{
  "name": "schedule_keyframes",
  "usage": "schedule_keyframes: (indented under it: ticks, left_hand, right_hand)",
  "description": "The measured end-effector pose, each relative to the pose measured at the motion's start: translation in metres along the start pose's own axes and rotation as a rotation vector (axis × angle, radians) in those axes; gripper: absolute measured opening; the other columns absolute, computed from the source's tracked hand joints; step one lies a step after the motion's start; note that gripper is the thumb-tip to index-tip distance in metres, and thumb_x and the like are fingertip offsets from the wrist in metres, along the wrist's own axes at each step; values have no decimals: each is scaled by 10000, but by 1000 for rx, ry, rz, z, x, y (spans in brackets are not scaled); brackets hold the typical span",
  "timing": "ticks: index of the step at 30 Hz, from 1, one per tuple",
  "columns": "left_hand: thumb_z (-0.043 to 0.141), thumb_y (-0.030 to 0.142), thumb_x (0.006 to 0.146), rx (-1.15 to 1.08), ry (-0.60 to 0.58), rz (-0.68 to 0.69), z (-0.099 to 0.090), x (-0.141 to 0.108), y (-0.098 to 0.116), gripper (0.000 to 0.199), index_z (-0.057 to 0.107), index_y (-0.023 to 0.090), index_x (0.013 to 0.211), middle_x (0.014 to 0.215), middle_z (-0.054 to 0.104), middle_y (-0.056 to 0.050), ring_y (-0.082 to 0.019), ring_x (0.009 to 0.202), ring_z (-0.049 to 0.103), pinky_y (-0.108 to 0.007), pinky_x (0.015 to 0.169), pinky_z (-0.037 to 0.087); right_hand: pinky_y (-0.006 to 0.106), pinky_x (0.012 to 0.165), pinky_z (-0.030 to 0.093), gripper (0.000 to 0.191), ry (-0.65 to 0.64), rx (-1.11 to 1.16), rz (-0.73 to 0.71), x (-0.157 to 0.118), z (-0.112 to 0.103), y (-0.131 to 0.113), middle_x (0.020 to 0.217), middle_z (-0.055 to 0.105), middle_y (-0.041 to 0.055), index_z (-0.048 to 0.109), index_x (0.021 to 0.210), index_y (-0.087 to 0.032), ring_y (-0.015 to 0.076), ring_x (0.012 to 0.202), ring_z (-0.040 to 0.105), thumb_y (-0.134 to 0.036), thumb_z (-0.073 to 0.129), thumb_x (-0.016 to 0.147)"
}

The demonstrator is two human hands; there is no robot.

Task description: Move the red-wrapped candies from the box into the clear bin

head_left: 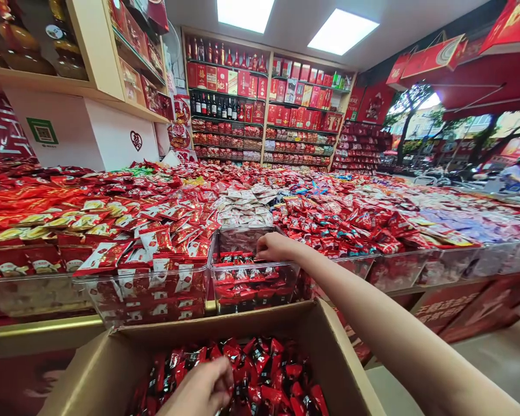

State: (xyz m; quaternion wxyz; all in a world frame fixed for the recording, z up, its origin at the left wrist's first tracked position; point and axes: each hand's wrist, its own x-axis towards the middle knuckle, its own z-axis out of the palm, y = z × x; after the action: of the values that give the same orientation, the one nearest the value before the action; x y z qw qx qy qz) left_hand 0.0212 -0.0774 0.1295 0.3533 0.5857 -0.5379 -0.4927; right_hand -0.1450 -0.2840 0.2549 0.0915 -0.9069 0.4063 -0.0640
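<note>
Low in the view, my left hand (pixel 207 386) is inside an open cardboard box (pixel 225 319), just over a heap of red-and-black wrapped candies (pixel 266 370). Its fingers are curled inward; whatever they hold, if anything, is hidden. My right arm stretches forward from the right. At its end my right hand (pixel 274 247) is closed, at the right side of a clear plastic bin (pixel 253 271), with the fingertips pointing down into it. Similar red-and-black packets (pixel 238 258) lie in rows in this bin. I cannot make out what the right fingers hold.
Left of the bin stands another clear bin (pixel 143 300) heaped with red-and-white packets (pixel 156 248). White packets (pixel 245 205) are piled behind. More heaped bins extend right along the counter (pixel 455 260). Shelves (pixel 266 104) of bottles and red boxes line the back wall.
</note>
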Motion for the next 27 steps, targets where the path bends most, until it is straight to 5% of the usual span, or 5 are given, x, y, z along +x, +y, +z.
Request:
schedule_keyframes:
  ticks: [6,9,15,21,27]
  left_hand:
    - [620,284,675,-186,218,149,-11,-1,31,155,525,182,744,639,553,33,-125,636,490,-215,608,380]
    - [654,288,662,-316,303,141,-16,-5,32,209,520,188,787,686,572,45,-95,658,504,-181,619,380]
    - [679,282,640,-447,272,119,-7,-8,35,227,518,188,771,676,596,40,-88,625,540,-192,608,412]
    - [676,310,642,-518,278,93,0,-13,38,320,508,196,889,720,605,26,-114,711,562,-209,652,442]
    - [693,271,629,-429,50,27,7,-9,30,313,552,164,887,817,639,-16,-167,806,575,-283,753,454]
  right_hand:
    - [221,674,350,199,378,89,-110,-34,-17,-31,826,587,61,588,853,-127,119,755,485,-249,442,798]
    - [217,629,367,216,535,438,-230,-75,5,-62,752,575,31,573,808,-148,101,671,480,-330,456,798]
    - [188,477,336,365,-80,1210,63,-116,101,-98,611,516,-22,560,812,-138,68,520,422,-443,635,626]
    - [183,474,289,296,36,1330,67,-116,119,-99,547,474,-42,555,643,-124,50,504,362,-393,673,606]
    - [190,472,311,315,83,1596,310,-118,120,-98,572,517,-20,572,693,-119,52,477,402,-422,643,642]
